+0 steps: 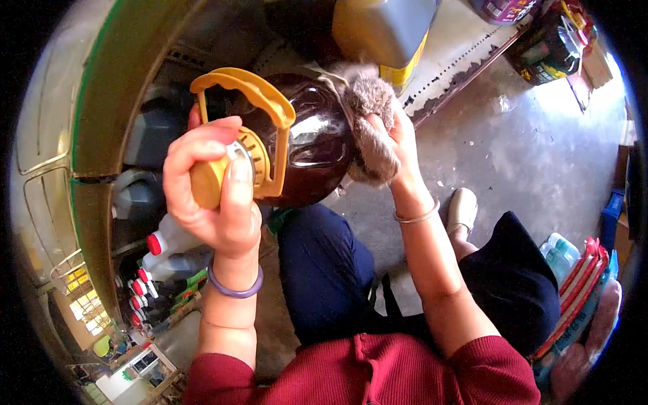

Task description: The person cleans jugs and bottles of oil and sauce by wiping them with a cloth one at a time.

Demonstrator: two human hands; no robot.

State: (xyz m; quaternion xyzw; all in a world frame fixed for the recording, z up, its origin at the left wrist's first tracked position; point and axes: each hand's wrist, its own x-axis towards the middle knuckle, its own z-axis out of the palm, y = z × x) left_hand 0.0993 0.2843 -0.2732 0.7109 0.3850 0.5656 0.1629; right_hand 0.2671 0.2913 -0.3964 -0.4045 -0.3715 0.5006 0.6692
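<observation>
A large jug of dark brown liquid [317, 138] lies tilted on its side in front of me, its yellow carry handle [280, 111] and yellow cap [208, 181] pointing left. My left hand [216, 179] is closed around the cap, with the thumb pressed along its side. At the jug's other end, my right hand [397, 138] grips a fuzzy grey-brown cloth [372, 101] and presses it against the jug. Part of the jug's base is hidden behind the cloth.
Shelves with dark jugs [145, 138] and red-capped bottles [169, 239] stand at the left. Another yellow-labelled jug [385, 34] sits on a worn white shelf [449, 57] ahead. A black bucket [547, 57] is at the upper right, and red-and-white packages [574, 290] lie right of my knee.
</observation>
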